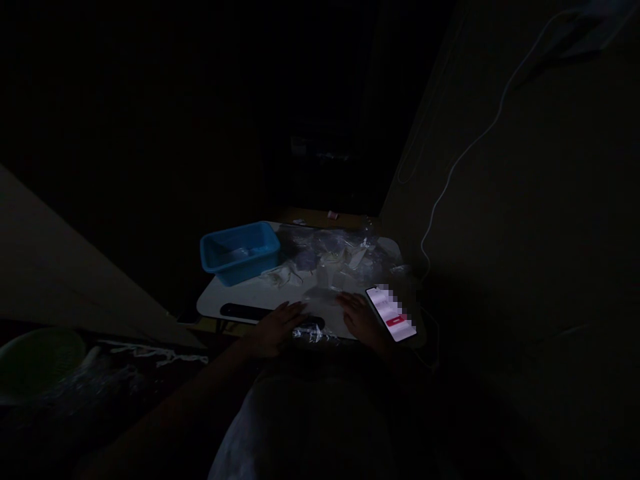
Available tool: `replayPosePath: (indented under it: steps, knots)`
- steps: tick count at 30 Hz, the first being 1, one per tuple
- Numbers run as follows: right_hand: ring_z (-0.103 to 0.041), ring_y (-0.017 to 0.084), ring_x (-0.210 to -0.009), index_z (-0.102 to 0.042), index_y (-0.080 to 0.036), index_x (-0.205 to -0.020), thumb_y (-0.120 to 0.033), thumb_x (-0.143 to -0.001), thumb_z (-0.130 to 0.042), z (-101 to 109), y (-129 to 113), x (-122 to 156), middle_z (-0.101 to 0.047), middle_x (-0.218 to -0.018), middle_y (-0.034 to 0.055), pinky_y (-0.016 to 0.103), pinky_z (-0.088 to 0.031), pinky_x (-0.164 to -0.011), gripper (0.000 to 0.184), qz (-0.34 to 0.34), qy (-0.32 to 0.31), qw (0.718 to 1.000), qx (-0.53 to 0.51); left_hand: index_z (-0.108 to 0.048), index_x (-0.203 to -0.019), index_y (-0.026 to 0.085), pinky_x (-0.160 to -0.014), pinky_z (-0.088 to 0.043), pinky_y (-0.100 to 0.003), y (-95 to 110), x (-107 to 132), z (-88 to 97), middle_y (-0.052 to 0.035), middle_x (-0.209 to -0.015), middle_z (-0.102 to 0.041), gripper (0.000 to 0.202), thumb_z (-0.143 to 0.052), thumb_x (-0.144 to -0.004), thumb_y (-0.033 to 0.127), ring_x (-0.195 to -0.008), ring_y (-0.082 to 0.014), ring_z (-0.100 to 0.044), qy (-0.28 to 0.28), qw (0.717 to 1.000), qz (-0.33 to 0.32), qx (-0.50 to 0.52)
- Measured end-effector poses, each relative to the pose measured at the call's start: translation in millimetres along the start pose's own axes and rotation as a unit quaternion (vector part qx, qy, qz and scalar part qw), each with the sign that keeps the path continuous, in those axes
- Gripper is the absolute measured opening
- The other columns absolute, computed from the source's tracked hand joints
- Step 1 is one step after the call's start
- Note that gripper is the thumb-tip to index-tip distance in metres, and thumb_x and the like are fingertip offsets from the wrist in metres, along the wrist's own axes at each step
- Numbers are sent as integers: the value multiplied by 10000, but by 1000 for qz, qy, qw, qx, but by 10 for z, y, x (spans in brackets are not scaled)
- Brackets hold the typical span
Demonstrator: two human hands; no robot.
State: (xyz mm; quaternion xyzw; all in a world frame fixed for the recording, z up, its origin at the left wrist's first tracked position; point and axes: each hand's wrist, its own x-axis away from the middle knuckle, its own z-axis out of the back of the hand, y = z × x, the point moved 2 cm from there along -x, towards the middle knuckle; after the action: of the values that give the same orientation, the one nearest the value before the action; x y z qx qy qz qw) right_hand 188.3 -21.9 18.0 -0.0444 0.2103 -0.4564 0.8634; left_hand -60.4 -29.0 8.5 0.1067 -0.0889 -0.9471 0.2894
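The scene is very dark. My left hand (274, 328) lies at the front edge of a small white table (215, 300), fingers stretched out and apart. My right hand (359, 316) rests opposite it, fingers extended towards the left, beside a lit phone (391, 315). Between the hands lies a sheet of clear plastic (320, 297), hard to make out in the gloom; my fingertips are at its edges. More crinkled clear plastic (315, 332) hangs by the front edge near my left hand.
A blue plastic basin (245, 267) stands at the table's back left. Crumpled clear plastic bags (345, 257) and pale pieces (283, 275) cover the back. A white cable (465, 150) runs down the right wall. A green basket (43, 360) is on the floor at left.
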Motion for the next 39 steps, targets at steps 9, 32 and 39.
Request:
replayPosePath:
  steps: [9, 32, 39]
  knots:
    - [-412, 145, -1137, -415, -207, -1240, -85, -754, -376, 31, 19, 69, -497, -1227, 47, 350, -318, -957, 503, -25, -15, 1000, -4, -278, -1318, 199, -1028, -160, -456, -26, -300, -102, -121, -1368, -303, 572, -433, -803, 395, -1260, -240, -253, 20, 999, 35, -12]
    - [-257, 234, -1259, -323, -159, -1298, -361, -676, -576, -57, 18, 293, -346, -1346, 106, 445, -211, -1018, 701, -35, -19, 999, 7, -515, -1161, 281, -948, -133, -581, -258, -440, -102, -93, -1373, -304, 372, -389, -816, 344, -1274, -331, -161, 6, 975, 217, 42]
    - [-555, 170, -971, -624, -210, -927, -177, -732, -520, -102, 103, -10, -637, -1001, 43, 341, -411, -876, 224, -53, 77, 986, -135, -555, -1101, 313, -967, -158, -548, -226, -399, -37, -30, -1354, -348, 320, -422, -810, 331, -1267, -284, -215, 47, 980, 180, 72]
